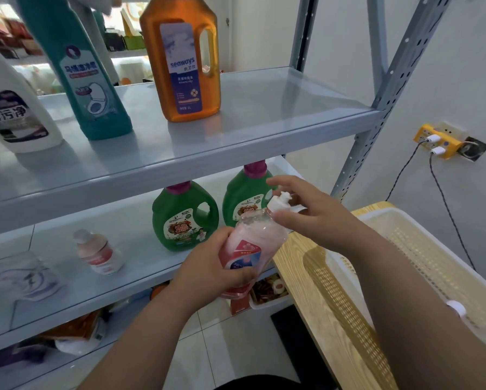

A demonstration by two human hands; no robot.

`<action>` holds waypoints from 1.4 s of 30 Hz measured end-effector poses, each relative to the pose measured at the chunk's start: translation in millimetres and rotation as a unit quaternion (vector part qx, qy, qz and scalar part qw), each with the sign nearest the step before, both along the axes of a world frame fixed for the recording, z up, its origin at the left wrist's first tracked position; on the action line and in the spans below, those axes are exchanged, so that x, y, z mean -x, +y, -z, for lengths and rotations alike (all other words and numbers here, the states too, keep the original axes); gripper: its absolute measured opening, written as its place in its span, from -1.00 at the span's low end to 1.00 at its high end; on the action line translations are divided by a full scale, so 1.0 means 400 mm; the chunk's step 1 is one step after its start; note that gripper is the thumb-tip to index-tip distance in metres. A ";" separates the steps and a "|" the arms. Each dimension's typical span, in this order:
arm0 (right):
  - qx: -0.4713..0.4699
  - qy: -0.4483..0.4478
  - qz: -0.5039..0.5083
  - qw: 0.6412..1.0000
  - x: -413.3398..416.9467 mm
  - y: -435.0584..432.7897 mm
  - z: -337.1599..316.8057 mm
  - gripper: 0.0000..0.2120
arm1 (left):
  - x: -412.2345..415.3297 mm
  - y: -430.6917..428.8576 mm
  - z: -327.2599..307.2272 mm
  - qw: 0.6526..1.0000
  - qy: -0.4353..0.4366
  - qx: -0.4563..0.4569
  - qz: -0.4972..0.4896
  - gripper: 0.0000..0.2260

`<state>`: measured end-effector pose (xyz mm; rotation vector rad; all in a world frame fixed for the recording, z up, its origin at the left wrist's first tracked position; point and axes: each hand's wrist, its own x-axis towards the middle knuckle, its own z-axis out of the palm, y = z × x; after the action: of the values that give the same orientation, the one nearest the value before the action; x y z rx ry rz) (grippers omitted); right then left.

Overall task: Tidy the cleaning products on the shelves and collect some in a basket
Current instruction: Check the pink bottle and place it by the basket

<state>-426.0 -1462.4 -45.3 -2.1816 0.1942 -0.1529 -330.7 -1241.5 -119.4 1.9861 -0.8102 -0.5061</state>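
Pink bottle (250, 243), neck slanting up to the right, gripped round its body by the left hand (213, 268); right hand (309, 212) pinches the white cap (278, 202), basket (391, 214) just beyond.

You face a pale grey wall (461, 66) carrying a yellow socket adapter (433, 140) with two dark cables (447, 209) plugged in. Grey metal shelving (264, 108) stands beside a light wood bench (292, 263), over white floor tiles (222, 344) and a dark mat (288, 326).
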 end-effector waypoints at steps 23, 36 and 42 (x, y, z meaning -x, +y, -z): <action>-0.201 -0.122 -0.040 0.971 0.021 0.005 -0.007 -0.68 | -0.013 0.005 0.005 0.998 -0.007 0.058 -0.011 -0.37; 0.157 -0.063 -0.066 0.983 0.022 -0.007 -0.046 -0.55 | -0.054 0.032 -0.013 0.986 -0.141 -0.083 0.032 -0.42; 0.236 0.043 -0.035 0.970 0.002 -0.008 -0.033 -0.65 | -0.054 0.029 -0.001 0.984 -0.142 -0.098 0.046 -0.41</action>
<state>-426.6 -1465.8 -32.0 -2.6687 0.1391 -0.0679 -309.2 -1229.7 -119.0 2.2437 -1.0670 -0.3721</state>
